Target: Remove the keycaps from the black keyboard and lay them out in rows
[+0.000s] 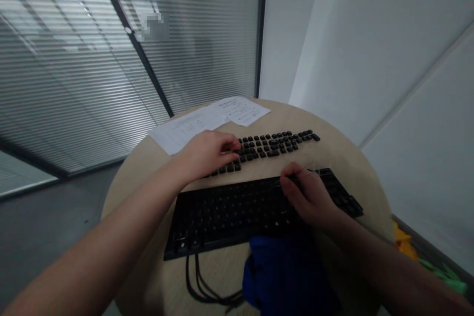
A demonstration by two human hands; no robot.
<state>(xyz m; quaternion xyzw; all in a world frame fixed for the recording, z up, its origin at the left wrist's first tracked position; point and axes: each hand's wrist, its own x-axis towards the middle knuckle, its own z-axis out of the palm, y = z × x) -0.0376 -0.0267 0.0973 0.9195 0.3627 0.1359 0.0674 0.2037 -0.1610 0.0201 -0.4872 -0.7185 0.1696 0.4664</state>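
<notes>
My left hand [209, 153] hovers over or rests among rows of loose black keycaps [273, 153] on the table. Its thumb and curled fingers are apart, with dark keycaps showing beyond the gap. A black keyboard [229, 212] lies nearer to me, its left and middle area apparently stripped of keycaps. Above the keyboard's right part, my right hand [309, 192] is closed in a pinch. Thin wire loops stick out from it on both sides, like a wire keycap puller [274, 187]; its middle is hidden by the fingers.
Printed paper sheets [192, 126] lie at the far left of the round wooden table [351, 168]. A dark cable [207, 296] curls at the front, beside blue cloth [285, 271]. Blinds on glass [207, 34] and a white wall [370, 49] stand behind the table.
</notes>
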